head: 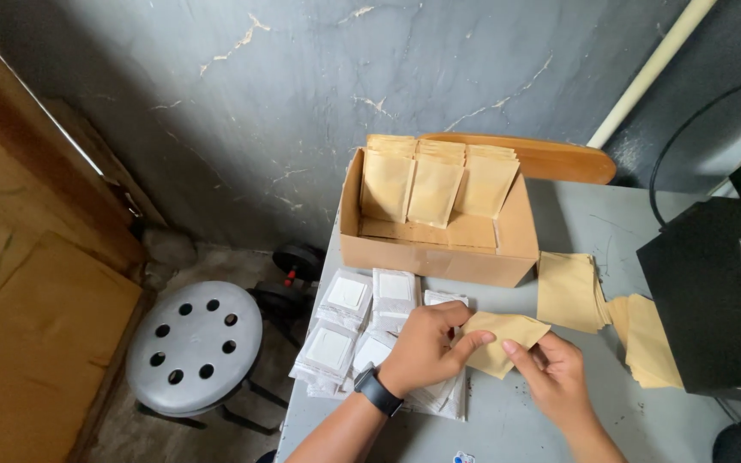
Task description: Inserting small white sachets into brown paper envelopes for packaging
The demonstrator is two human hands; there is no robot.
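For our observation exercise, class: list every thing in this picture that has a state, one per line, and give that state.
Cardboard box: open, holding upright kraft pouches.
Kraft pouch: held by both hands over the table.
Left hand: gripping the pouch, wearing a black watch.
Right hand: pinching the pouch's edge.
White sachets: stacked flat beside the box.
Loose kraft pouches: lying in a flat pile.
Grey stool: unoccupied.

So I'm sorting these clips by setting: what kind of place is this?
Probably a small packing workshop. Both hands, left hand and right hand, hold a tan paper pouch over a grey table, near stacks of white sachets, a cardboard box of filled pouches, and a black machine.
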